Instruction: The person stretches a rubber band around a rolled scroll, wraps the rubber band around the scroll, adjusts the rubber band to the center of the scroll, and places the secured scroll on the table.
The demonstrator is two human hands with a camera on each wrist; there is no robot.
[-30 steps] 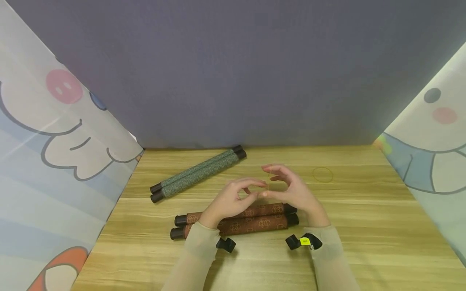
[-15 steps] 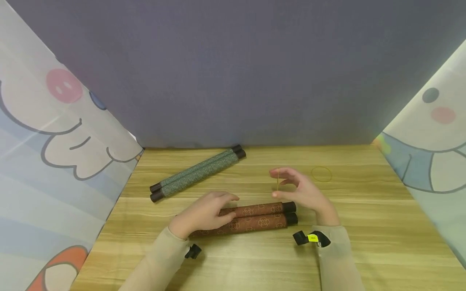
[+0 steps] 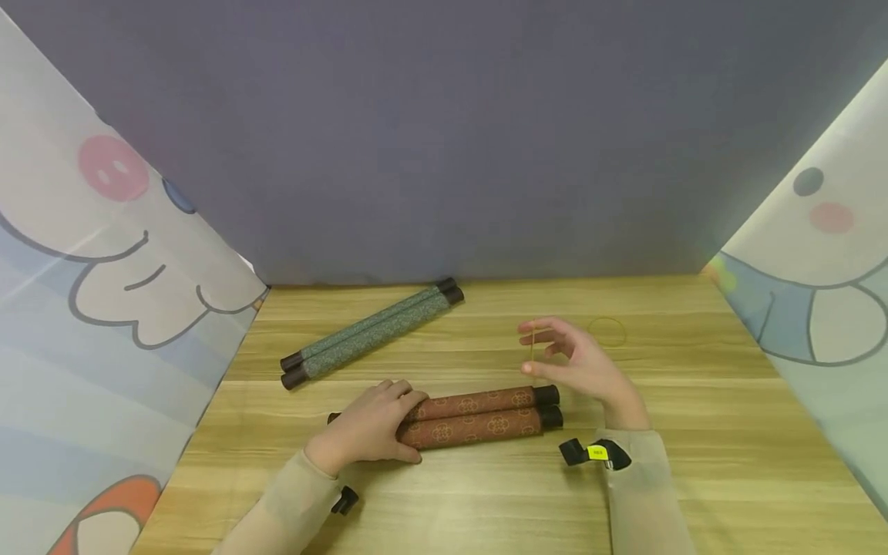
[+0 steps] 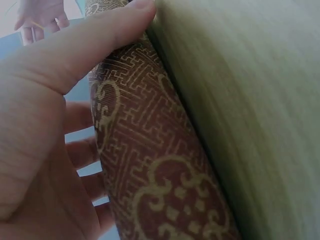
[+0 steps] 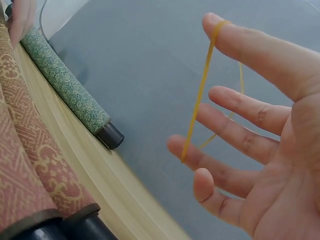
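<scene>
A red-brown scroll [image 3: 479,412] with gold patterns and black end caps lies on the table as two parallel rolls. My left hand [image 3: 368,424] grips it near its left end, thumb along the near side and fingers over the far side; that end is largely covered. A thin yellow rubber band [image 5: 197,97] is stretched between the thumb and fingers of my right hand [image 3: 572,362]. Those fingers are spread apart, just above the scroll's right end in the head view. The right wrist view shows the band looped over the thumb tip and a fingertip.
Farther back on the left lies a green patterned scroll [image 3: 375,335], also two rolls with black ends. Another yellow rubber band [image 3: 607,331] lies on the wooden table [image 3: 694,432] beyond my right hand. A grey panel [image 3: 472,154] stands along the back edge.
My left hand has left the right hand and the band, moving left and down onto the scroll. My right hand has moved slightly right, with the band stretched on its fingers.
</scene>
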